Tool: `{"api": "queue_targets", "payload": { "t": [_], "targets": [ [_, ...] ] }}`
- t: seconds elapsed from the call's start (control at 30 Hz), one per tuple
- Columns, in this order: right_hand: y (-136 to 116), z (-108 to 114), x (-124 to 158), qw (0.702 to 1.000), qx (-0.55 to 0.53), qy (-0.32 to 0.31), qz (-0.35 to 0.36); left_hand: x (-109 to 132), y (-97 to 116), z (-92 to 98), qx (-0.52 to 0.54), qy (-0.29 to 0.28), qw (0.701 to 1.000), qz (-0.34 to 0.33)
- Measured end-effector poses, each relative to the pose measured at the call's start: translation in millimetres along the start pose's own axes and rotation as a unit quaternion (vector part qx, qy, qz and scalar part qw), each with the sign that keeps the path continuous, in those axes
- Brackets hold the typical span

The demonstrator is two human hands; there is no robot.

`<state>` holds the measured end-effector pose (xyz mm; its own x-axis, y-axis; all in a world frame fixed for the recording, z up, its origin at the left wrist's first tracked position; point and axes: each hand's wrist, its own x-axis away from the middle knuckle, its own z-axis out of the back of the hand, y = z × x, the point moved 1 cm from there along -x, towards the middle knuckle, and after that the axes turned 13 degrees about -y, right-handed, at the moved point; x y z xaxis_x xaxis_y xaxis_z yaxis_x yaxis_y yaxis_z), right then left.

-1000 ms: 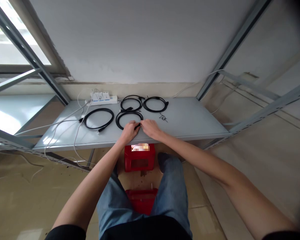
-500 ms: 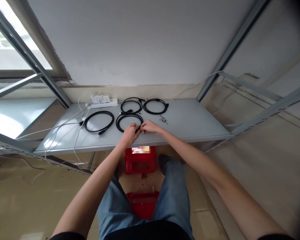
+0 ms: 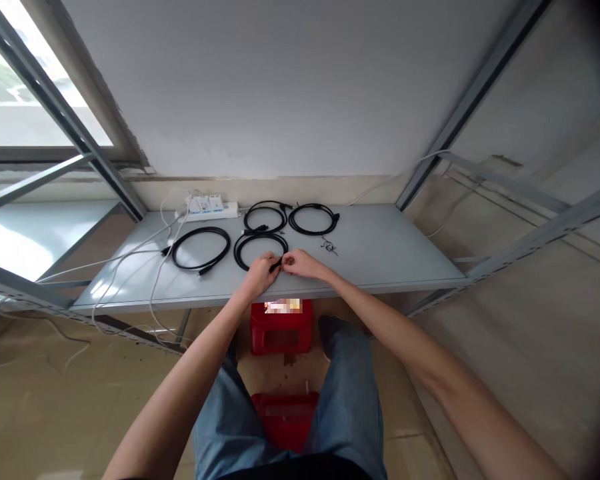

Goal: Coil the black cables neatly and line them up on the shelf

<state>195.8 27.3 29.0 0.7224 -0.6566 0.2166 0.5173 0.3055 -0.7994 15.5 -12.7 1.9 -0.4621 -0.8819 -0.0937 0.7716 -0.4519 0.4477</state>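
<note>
Several coiled black cables lie on a grey metal shelf (image 3: pixel 380 247). My left hand (image 3: pixel 261 273) and my right hand (image 3: pixel 300 264) meet at the near edge of the front middle coil (image 3: pixel 258 243). Both pinch that coil's cable end between their fingertips. Left of it lies a larger coil (image 3: pixel 200 248). Two more coils (image 3: pixel 264 217) (image 3: pixel 313 219) rest behind, toward the wall. Small black twist ties (image 3: pixel 329 247) sit just beyond my right hand.
A white power strip (image 3: pixel 207 207) with plugs stands at the back left, white cords trailing off the shelf's left side. Red plastic stools (image 3: pixel 281 327) sit under the shelf between my knees. Slanted metal frame bars rise at both ends.
The camera tilted slightly, shifting the shelf lower in view. My hands stayed together on the front coil's cable end, my right fingers drawn in to a tighter pinch.
</note>
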Motion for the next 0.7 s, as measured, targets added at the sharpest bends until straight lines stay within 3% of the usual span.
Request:
{"api": "queue_targets", "payload": {
  "t": [0.07, 0.2, 0.3, 0.4, 0.53, 0.7],
  "targets": [
    [-3, -1, 2, 0.987, 0.151, 0.041, 0.028, 0, -1, 0.1, 0.0, 0.001, 1.0, -0.006],
    [-7, -4, 12, 0.918, 0.387, 0.069, 0.054, 0, -3, -0.9, -0.006, 0.0, 1.0, -0.018],
    [-4, -9, 18, 0.868, 0.488, 0.065, 0.065, 0, -3, -0.8, -0.01, -0.008, 1.0, -0.022],
    [0, -15, 19, 0.845, 0.524, 0.068, 0.083, 1, -3, 0.0, -0.014, -0.012, 1.0, -0.025],
    [2, -23, 18, 0.855, 0.507, 0.093, 0.058, 0, -3, 0.1, -0.021, -0.009, 1.0, -0.015],
    [-4, -29, 13, 0.923, 0.355, 0.147, -0.017, 0, -4, -1.1, -0.016, 0.002, 0.999, -0.033]
  ]
}}
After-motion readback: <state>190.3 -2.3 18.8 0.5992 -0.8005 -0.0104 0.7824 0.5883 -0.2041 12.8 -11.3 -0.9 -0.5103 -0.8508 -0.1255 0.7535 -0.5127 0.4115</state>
